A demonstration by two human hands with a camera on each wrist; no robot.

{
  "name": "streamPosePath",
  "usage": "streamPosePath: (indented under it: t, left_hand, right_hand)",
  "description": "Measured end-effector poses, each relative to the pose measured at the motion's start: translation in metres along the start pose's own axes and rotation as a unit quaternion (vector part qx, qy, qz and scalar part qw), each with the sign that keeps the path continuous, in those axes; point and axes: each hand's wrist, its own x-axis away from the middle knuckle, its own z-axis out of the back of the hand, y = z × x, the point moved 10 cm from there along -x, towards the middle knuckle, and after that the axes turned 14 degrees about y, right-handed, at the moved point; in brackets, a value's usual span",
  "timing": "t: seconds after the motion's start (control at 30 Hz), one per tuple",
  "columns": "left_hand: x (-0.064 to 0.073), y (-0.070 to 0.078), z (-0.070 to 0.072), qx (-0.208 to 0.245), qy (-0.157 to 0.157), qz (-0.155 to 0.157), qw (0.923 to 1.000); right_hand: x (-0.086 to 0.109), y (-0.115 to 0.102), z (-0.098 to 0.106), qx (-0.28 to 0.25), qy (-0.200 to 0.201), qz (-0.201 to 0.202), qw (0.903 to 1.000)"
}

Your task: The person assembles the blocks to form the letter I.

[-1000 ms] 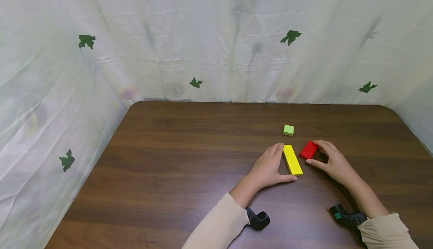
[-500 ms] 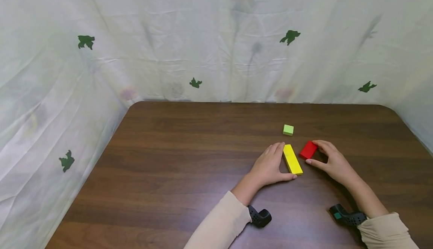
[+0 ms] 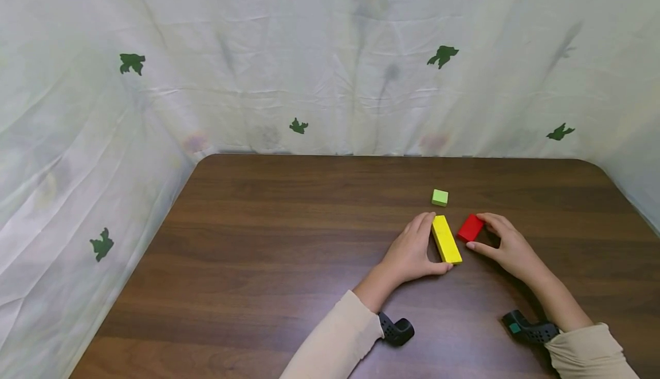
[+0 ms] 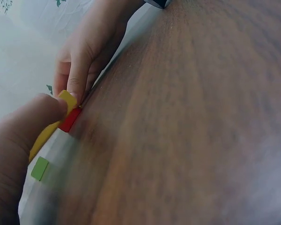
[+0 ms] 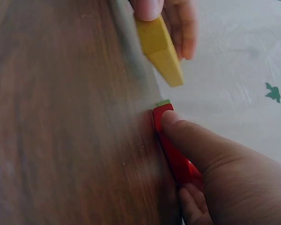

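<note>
In the head view my left hand (image 3: 411, 250) pinches a long yellow block (image 3: 446, 240) by its two ends, thumb at the near end and fingers at the far end. The right wrist view shows this yellow block (image 5: 159, 44) raised off the tabletop and tilted. To its right, my right hand (image 3: 510, 250) holds a red block (image 3: 470, 228) between thumb and fingers; the red block (image 5: 168, 145) lies low at the table surface. Beyond both, a small light green block (image 3: 440, 197) sits on the table, touched by neither hand.
The brown wooden table (image 3: 258, 253) has rounded far corners. A pale cloth curtain (image 3: 330, 70) with green leaf-like patches hangs behind it and along the left side. Each wrist wears a black camera device, one of them the left wrist camera (image 3: 396, 331).
My left hand has shifted the yellow block slightly away from me, and it now appears a little higher. The right hand, red block and green block stay where they were.
</note>
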Motion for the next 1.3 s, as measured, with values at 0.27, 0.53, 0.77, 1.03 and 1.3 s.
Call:
streamPosePath:
  t: [0.27,0.53,0.77,1.03,1.3]
  left_hand:
    - [-0.001,0.006,0.009,0.013,0.025,-0.027,0.9992]
    - [0.001,0.0,0.022,0.034,0.039,-0.043,0.9977]
    - [0.006,-0.014,0.031,0.04,0.037,-0.045,0.9975]
    - [0.012,-0.02,0.038,0.046,0.016,-0.053,0.9974]
    - [0.017,-0.021,0.044,0.048,0.015,-0.071,0.9962]
  right_hand:
    - [0.0,0.0,0.0,0.004,-0.003,-0.007,1.0]
    - [0.001,-0.001,0.0,-0.003,-0.002,0.002,1.0]
    - [0.001,-0.002,-0.001,-0.006,0.002,0.008,1.0]
    - [0.001,-0.001,0.0,-0.009,-0.001,0.007,0.9999]
    - [0.001,-0.002,0.0,-0.014,-0.005,0.006,0.9999]
